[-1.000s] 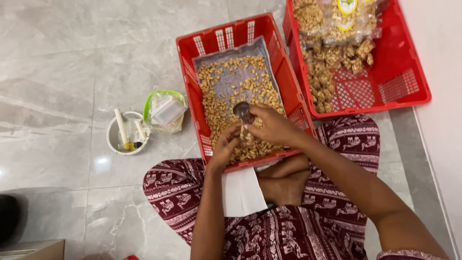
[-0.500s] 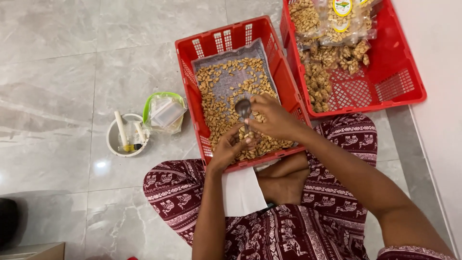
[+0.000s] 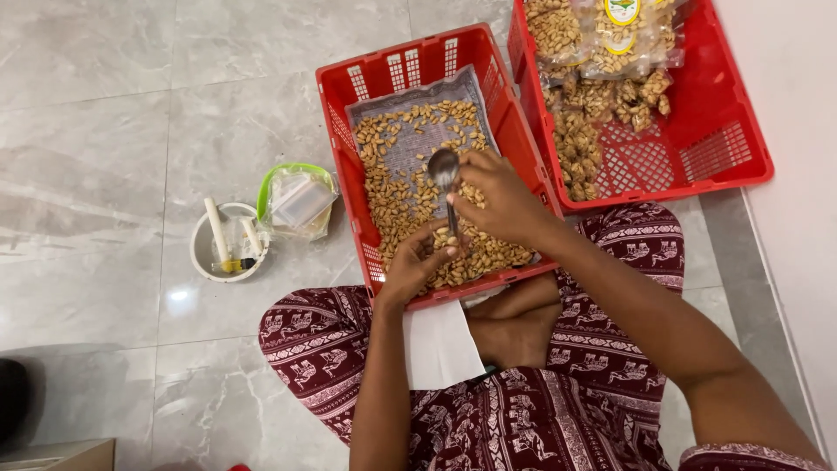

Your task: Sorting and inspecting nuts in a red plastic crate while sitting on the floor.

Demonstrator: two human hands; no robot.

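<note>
Right hand [image 3: 501,202] is closed round the handle of a metal spoon [image 3: 445,174], bowl pointing away from the person and hovering just above the nuts [image 3: 410,187], so it looks set up for scooping w/o reaching far. Left hand [image 3: 417,262] sits low at the near end of the red crate [image 3: 344,131], fingers curled in, thumb tip right by the spoon's handle end; whether it's pinching something small (a bag mouth?) I can't tell, too tucked. Nuts are spread thin over a grey mesh liner [image 3: 410,96] inside the crate, prob. so they lie flat and easy to skim, w/ the thicker heap at the near end, closest to both hands. Crate is pulled in tight against the crossed legs on the floor [image 3: 105,105], keeps everything w/in arm's reach. A 2nd red crate [image 3: 732,148] sits just beside it on the right, holding clear filled packets [image 3: 610,44] up top and more loose nuts. Off to the left, well apart: a white bowl [image 3: 202,253] w/ a few sticks in it, touching a green-rimmed tub [image 3: 296,199] of clear bags. White sheet [image 3: 440,344] lies on the lap.
</note>
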